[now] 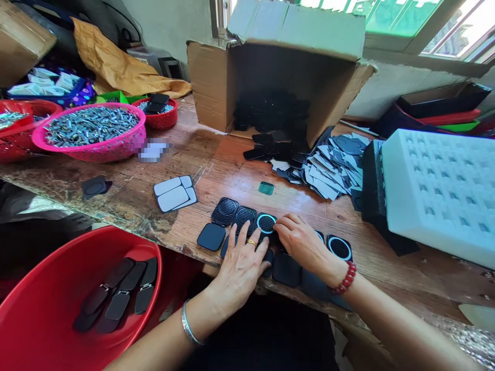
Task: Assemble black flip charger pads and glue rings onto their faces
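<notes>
A row of black rounded-square plastic pieces (235, 216) lies near the front edge of the wooden table (216, 170). Some show grilles, others flat backs. My left hand (240, 268) rests flat, fingers spread, on the pieces in the front row. My right hand (303, 245) lies beside it, fingertips pressing a grille piece with a light ring (266, 223). Another ringed piece (339, 247) sits just right of my right wrist. Neither hand holds anything lifted.
A red tub (46, 304) below the table edge holds several finished black clips. A tipped cardboard box (278, 77) spills black parts and grey sheets (328, 165). A white foam tray (441, 190) stands right. A pink basket (91, 131) of metal parts stands left.
</notes>
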`<state>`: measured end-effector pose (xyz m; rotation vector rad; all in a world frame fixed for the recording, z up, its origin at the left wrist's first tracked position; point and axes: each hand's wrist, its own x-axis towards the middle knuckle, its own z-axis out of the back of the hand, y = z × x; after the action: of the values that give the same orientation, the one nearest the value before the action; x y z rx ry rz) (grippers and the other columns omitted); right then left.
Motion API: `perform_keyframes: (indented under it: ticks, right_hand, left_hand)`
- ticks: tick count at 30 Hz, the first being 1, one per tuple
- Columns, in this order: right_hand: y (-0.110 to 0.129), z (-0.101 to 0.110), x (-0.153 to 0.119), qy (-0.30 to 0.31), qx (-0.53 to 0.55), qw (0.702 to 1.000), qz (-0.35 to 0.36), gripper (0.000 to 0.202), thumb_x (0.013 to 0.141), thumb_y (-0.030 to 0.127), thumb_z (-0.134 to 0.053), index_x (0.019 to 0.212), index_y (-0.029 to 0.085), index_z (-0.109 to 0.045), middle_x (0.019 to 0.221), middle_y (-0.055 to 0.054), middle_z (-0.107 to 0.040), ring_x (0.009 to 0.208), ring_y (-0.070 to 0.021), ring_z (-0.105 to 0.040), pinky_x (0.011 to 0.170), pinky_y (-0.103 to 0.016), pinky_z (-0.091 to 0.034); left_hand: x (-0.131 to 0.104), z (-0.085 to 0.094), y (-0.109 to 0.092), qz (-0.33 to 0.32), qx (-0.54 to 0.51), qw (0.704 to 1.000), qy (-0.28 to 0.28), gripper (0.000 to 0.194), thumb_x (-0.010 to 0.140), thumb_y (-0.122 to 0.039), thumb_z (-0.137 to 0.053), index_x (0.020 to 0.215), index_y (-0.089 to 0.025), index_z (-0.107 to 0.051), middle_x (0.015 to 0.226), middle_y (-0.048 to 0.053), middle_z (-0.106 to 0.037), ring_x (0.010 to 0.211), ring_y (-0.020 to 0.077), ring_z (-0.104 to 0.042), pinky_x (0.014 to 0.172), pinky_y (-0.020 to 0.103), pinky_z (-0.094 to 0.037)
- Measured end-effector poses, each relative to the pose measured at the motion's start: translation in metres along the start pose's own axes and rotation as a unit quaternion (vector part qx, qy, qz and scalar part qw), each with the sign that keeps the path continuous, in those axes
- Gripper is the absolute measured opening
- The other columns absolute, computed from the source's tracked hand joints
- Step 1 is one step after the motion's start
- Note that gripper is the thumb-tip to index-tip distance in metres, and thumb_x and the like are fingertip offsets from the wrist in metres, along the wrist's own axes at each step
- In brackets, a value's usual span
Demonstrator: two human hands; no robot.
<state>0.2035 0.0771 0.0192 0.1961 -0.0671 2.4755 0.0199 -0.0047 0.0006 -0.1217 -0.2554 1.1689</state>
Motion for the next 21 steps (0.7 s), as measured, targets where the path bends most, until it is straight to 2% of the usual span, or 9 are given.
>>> perform_keyframes:
  ticks: [6,9,12,15,17,19,21]
  right_hand:
    - [0.003,0.001,0.001,0.027,0.009,0.999,-0.024,0.017,0.091,0.007,-0.054,0.081,0.016,-0.065,0.09,-0.01,-0.068,0.092,-0.0258,-0.057,0.086,-0.04,-0.048]
    - [0.001,0.012,-0.002,0.034,0.077,0.996,-0.028,0.014,0.09,0.008,-0.055,0.088,0.016,-0.066,0.095,-0.009,-0.07,0.095,-0.0232,-0.06,0.09,-0.038,-0.048]
    - [-0.017,0.036,-0.019,-0.04,0.162,0.984,-0.064,0.013,0.09,0.01,-0.056,0.091,0.018,-0.066,0.093,-0.007,-0.071,0.092,-0.02,-0.062,0.086,-0.034,-0.05]
    - [-0.052,0.075,-0.052,-0.163,0.183,0.953,-0.176,0.014,0.091,0.017,-0.053,0.088,0.019,-0.067,0.086,-0.006,-0.07,0.083,-0.0189,-0.063,0.076,-0.032,-0.05]
    - [-0.084,0.101,-0.08,-0.225,0.139,0.921,-0.285,0.015,0.088,0.023,-0.054,0.085,0.019,-0.068,0.084,-0.006,-0.071,0.078,-0.0197,-0.064,0.072,-0.032,-0.048]
    - [-0.119,0.121,-0.106,-0.244,0.073,0.881,-0.399,0.016,0.083,0.026,-0.056,0.08,0.019,-0.069,0.081,-0.007,-0.072,0.075,-0.0211,-0.063,0.07,-0.033,-0.047]
    - [-0.151,0.134,-0.127,-0.216,0.025,0.844,-0.49,0.016,0.079,0.026,-0.056,0.077,0.018,-0.069,0.075,-0.007,-0.07,0.071,-0.0219,-0.062,0.068,-0.033,-0.045]
  left_hand:
    - [0.001,-0.002,0.002,-0.017,0.021,0.999,-0.025,0.042,0.092,-0.034,-0.063,0.131,-0.019,-0.06,0.141,0.012,-0.058,0.134,0.0366,-0.047,0.114,0.063,-0.029]
    - [0.004,-0.006,0.004,-0.025,0.029,0.998,-0.04,0.037,0.09,-0.031,-0.065,0.125,-0.02,-0.065,0.134,0.013,-0.064,0.126,0.0361,-0.054,0.111,0.062,-0.033]
    - [0.007,-0.012,0.007,-0.031,0.036,0.996,-0.071,0.033,0.088,-0.029,-0.067,0.12,-0.022,-0.068,0.129,0.013,-0.067,0.125,0.0373,-0.055,0.109,0.063,-0.034]
    - [0.01,-0.016,0.01,-0.035,0.049,0.993,-0.099,0.031,0.084,-0.027,-0.068,0.115,-0.024,-0.07,0.132,0.015,-0.064,0.131,0.0396,-0.049,0.108,0.064,-0.033]
    - [0.012,-0.017,0.013,-0.034,0.055,0.992,-0.108,0.027,0.083,-0.027,-0.068,0.11,-0.024,-0.071,0.136,0.017,-0.061,0.135,0.0409,-0.044,0.108,0.065,-0.032]
    - [0.014,-0.019,0.017,-0.049,0.052,0.993,-0.099,0.023,0.085,-0.03,-0.066,0.107,-0.025,-0.071,0.135,0.015,-0.062,0.137,0.041,-0.043,0.108,0.065,-0.032]
    - [0.016,-0.021,0.021,-0.067,0.052,0.993,-0.088,0.021,0.087,-0.03,-0.063,0.107,-0.027,-0.07,0.131,0.013,-0.065,0.136,0.0405,-0.044,0.108,0.067,-0.031]
